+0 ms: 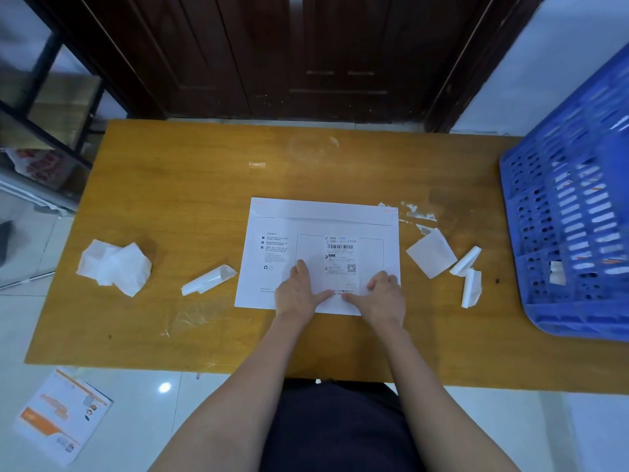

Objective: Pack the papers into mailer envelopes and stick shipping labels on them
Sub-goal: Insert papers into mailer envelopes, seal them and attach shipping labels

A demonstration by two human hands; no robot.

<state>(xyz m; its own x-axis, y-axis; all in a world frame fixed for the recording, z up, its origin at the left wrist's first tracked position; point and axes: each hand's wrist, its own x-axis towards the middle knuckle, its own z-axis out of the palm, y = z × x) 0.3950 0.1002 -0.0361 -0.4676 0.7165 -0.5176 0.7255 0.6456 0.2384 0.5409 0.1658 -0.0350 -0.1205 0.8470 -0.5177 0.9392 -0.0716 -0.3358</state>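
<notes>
left hand (299, 294), right hand (383, 296), pressing shipping label (340, 264), mailer envelope (272, 253)

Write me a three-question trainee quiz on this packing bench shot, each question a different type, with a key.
1. True or false: the shipping label already lies on the white envelope.
2. Multiple choice: where is the blue crate?
A. on the floor by the leaflet
B. at the right end of the table
C. under the table
3. Fill in: the left hand and the right hand both press on the ____ part of the label.

Key:
1. True.
2. B. It rests on the wooden table.
3. Lower, nearest the person. The left hand's fingers lie flat; the right hand's look bent, though it grips nothing.
</notes>
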